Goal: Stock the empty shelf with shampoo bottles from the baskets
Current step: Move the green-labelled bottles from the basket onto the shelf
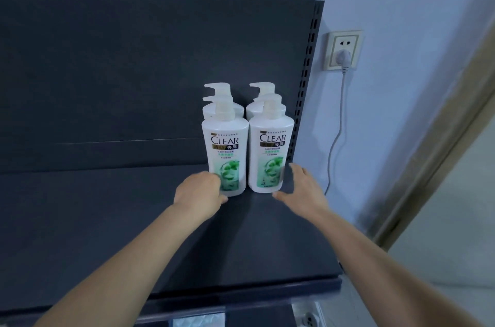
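Several white pump shampoo bottles with green labels stand in two rows at the right end of the dark shelf (107, 214). The front left bottle (227, 144) is gripped near its base by my left hand (199, 190), fingers curled round its left side. The front right bottle (270, 150) stands upright beside it. My right hand (302, 190) is spread just right of that bottle, fingers straight, thumb near its base, touching it or barely apart. More bottles (262, 101) stand behind the front pair.
The shelf's dark back panel (134, 72) rises behind, with a slotted upright (308, 59) at its right edge. A wall socket with a plug and grey cable (342, 53) is to the right. A lower shelf edge (241, 300) shows below.
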`<state>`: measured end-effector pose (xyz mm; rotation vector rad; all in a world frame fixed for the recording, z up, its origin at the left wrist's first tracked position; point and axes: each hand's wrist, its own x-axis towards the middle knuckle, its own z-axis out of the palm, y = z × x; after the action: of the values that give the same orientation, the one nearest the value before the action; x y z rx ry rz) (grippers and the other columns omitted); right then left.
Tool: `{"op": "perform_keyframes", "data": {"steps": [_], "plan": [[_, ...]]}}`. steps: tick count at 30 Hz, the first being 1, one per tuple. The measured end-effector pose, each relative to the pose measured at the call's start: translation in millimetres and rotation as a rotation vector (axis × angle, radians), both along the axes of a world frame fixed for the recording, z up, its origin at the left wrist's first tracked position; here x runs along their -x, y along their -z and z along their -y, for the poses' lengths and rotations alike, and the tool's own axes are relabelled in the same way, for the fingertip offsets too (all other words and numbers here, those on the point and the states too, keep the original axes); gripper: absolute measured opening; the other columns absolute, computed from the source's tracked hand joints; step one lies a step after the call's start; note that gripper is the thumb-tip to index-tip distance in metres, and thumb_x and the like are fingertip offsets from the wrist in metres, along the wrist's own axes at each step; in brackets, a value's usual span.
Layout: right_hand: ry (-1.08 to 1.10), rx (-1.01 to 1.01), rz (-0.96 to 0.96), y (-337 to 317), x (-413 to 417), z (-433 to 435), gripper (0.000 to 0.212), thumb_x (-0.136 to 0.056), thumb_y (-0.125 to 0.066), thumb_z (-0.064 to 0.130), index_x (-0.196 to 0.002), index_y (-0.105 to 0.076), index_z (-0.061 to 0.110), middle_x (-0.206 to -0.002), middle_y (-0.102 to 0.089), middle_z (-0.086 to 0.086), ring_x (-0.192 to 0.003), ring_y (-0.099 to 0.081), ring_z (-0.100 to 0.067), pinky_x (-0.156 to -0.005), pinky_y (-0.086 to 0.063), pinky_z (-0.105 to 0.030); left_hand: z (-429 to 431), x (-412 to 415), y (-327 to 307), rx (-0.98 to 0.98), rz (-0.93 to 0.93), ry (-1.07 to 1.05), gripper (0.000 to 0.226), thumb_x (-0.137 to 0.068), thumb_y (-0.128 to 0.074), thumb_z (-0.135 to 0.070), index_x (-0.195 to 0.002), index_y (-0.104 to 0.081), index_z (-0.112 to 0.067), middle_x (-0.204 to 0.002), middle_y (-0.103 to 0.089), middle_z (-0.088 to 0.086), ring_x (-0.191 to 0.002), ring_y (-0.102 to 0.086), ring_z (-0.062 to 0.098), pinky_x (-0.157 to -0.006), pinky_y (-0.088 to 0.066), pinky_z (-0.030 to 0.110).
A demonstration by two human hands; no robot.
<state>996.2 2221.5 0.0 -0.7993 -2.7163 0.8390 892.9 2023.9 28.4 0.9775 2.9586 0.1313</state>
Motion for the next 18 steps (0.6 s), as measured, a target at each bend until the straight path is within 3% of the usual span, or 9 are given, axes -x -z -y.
{"op": "perform_keyframes", "data": {"steps": [4, 9, 14, 18], "plan": [[0.069, -0.073, 0.133, -1.5, -26.1, 5.9, 0.083, -0.086, -0.068, 0.043, -0.152, -0.026, 0.017, -0.152, -0.036, -0.005, -0.140, -0.035, -0.024, -0.109, -0.036, -0.037, -9.0, -12.2, -5.6, 0.010, -0.049, 0.174, 0.029, -0.091, -0.058, -0.043, -0.087, -0.052, -0.015, -0.091, -0.054, 0.000, -0.084, -0.053, 0.021, -0.063, -0.042, 0.032], [0.253, -0.114, 0.200, -7.1, -68.8, 23.8, 0.079, -0.088, -0.066, 0.044, -0.150, -0.028, 0.014, -0.150, -0.040, -0.008, -0.139, -0.036, -0.027, -0.109, -0.034, -0.038, -20.5, -30.2, -6.6, -0.078, -0.088, 0.482, 0.039, -0.091, -0.059, -0.043, -0.117, -0.051, -0.015, -0.114, -0.053, 0.002, -0.110, -0.050, 0.023, -0.081, -0.047, 0.038], [0.492, -0.119, 0.238, -5.4, -129.5, 54.3, 0.074, -0.090, -0.062, 0.042, -0.150, -0.030, 0.013, -0.149, -0.040, -0.010, -0.138, -0.036, -0.029, -0.110, -0.032, -0.038, -39.9, -53.2, 1.5, -0.054, -0.157, 0.775, 0.050, -0.091, -0.058, -0.043, -0.129, -0.047, -0.012, -0.130, -0.049, 0.006, -0.123, -0.043, 0.025, -0.097, -0.041, 0.037], [0.645, -0.099, 0.318, -3.2, -186.2, 89.6, 0.065, -0.092, -0.060, 0.035, -0.146, -0.034, 0.009, -0.145, -0.044, -0.015, -0.134, -0.040, -0.032, -0.108, -0.032, -0.036, -49.1, -87.6, 6.0, -0.055, -0.205, 0.954, 0.046, -0.090, -0.058, -0.045, -0.121, -0.050, -0.012, -0.124, -0.053, 0.006, -0.120, -0.045, 0.025, -0.093, -0.041, 0.036]]}}
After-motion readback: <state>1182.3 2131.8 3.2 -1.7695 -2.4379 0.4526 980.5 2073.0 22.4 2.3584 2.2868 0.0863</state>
